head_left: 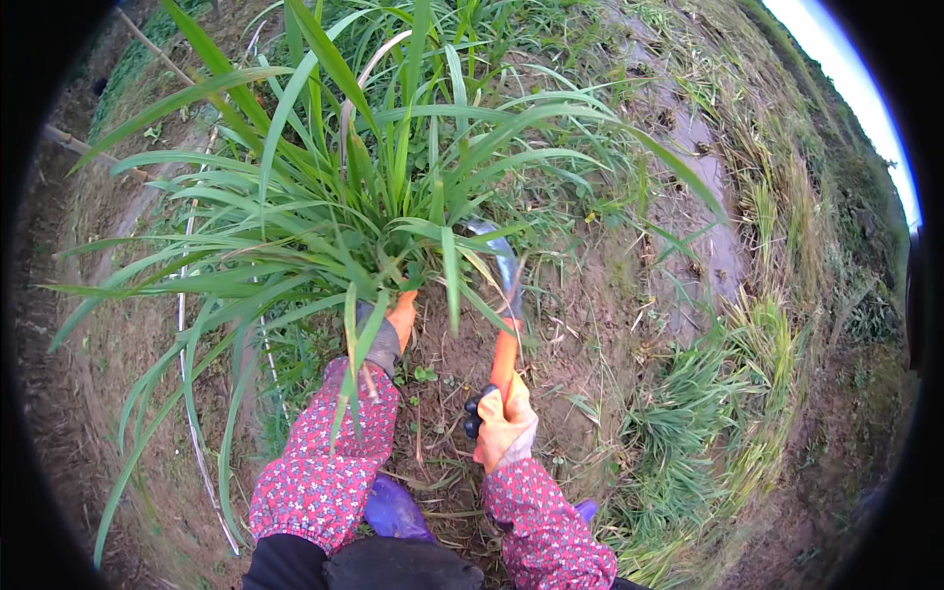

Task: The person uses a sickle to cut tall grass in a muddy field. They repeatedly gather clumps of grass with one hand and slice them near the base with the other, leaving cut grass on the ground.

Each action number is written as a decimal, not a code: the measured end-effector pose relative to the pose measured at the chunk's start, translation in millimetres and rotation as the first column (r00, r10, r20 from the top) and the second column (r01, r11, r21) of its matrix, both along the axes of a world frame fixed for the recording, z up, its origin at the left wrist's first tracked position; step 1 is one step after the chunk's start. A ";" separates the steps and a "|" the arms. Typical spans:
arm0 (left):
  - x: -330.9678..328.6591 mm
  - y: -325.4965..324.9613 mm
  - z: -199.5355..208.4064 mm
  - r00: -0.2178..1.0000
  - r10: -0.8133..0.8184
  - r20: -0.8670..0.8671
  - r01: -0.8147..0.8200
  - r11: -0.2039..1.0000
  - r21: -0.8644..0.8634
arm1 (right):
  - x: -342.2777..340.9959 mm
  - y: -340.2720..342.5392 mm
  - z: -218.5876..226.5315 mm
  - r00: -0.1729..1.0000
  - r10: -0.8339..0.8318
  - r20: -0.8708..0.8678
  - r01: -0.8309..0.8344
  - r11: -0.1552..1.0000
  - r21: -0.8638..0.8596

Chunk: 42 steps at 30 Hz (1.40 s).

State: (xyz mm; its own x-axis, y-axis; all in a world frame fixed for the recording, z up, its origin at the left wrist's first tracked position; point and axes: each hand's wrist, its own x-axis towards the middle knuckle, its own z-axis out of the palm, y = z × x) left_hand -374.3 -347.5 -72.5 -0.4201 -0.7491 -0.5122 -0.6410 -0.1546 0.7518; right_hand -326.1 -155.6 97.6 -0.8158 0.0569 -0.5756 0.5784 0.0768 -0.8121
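A big clump of long-bladed green grass rises in front of me, its leaves arching out to both sides. My left hand, in an orange and grey glove, reaches in at the base of the clump. Leaves cover its fingers, so its grip is hidden. To the right, my right hand, in an orange glove with black fingertips, is closed around the orange handle of a sickle. The curved metal blade points away from me and bends left toward the clump's right side, partly behind leaves.
Cut grass lies in a heap at the right. A wet muddy strip runs along the far right, with dry stalks beside it. A pale cord lies along the left. Purple boots stand on bare soil below my hands.
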 end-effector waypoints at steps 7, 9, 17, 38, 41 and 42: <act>-66.6 -11.4 60.0 0.855 -0.519 -0.012 0.482 0.802 -0.354 | 30.3 -8.6 -30.1 0.983 0.176 -0.054 -0.173 0.983 0.057; -94.9 5.6 101.8 0.755 -0.603 0.259 0.655 0.666 -0.357 | 6.9 -7.4 -15.1 0.981 0.182 0.071 -0.186 0.981 0.053; -88.6 -1.5 128.8 0.620 -0.594 0.512 0.784 0.482 -0.391 | 25.6 -21.9 5.2 0.991 0.131 -0.003 -0.131 0.989 -0.070; -81.0 1.8 118.9 0.641 -0.649 0.411 0.756 0.440 -0.484 | 47.5 -4.8 27.2 0.984 0.158 0.078 -0.158 0.987 -0.013; -54.7 19.9 144.3 0.492 -0.762 0.421 0.865 0.371 -0.338 | 87.4 29.0 40.6 0.976 0.166 0.144 -0.172 0.985 0.030; -38.2 22.0 133.9 0.534 -0.757 0.377 0.836 0.406 -0.369 | 92.4 31.6 43.9 0.972 0.181 0.153 -0.186 0.982 0.023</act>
State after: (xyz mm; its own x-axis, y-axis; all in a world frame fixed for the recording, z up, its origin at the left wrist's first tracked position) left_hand -412.5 -325.4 61.4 -0.9153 -0.2488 -0.3169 -0.3767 0.8073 0.4542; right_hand -233.7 -124.0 141.5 -0.7189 -0.0622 -0.6924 0.6665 0.2211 -0.7119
